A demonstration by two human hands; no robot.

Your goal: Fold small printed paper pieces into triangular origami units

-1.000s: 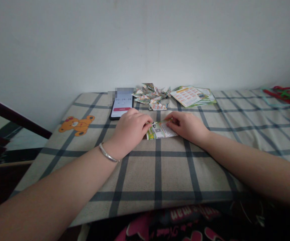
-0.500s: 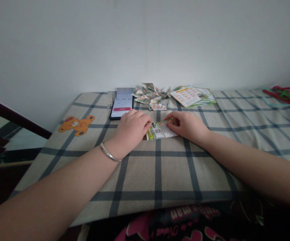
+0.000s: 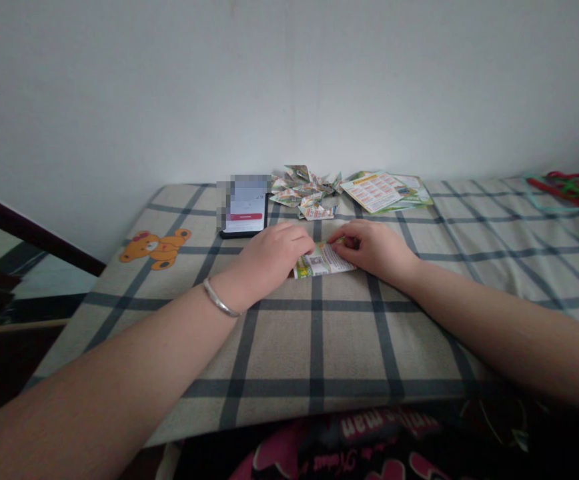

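Observation:
A small printed paper sheet (image 3: 333, 262), green and white with a code square on it, lies on the checked cloth between my hands. My left hand (image 3: 278, 252) rests over its left part, the fingers curled down onto the top edge and covering that side. With thumb and forefinger, my right hand (image 3: 372, 245) pinches the right part near the upper edge. Just beyond the sheet sits a cluster of folded paper pieces (image 3: 302, 190). To the right of the cluster lies a loose stack of flat printed sheets (image 3: 374, 191).
A phone (image 3: 244, 205) with a lit screen lies behind my left hand. An orange bear picture (image 3: 158, 249) is on the cloth to the left. Red and green stringy things (image 3: 572, 190) lie at the far right. The wall (image 3: 289, 87) borders the table's back.
My left hand has slid a little to the right along the sheet's top edge, covering more of the print. My right hand has stayed nearly in place.

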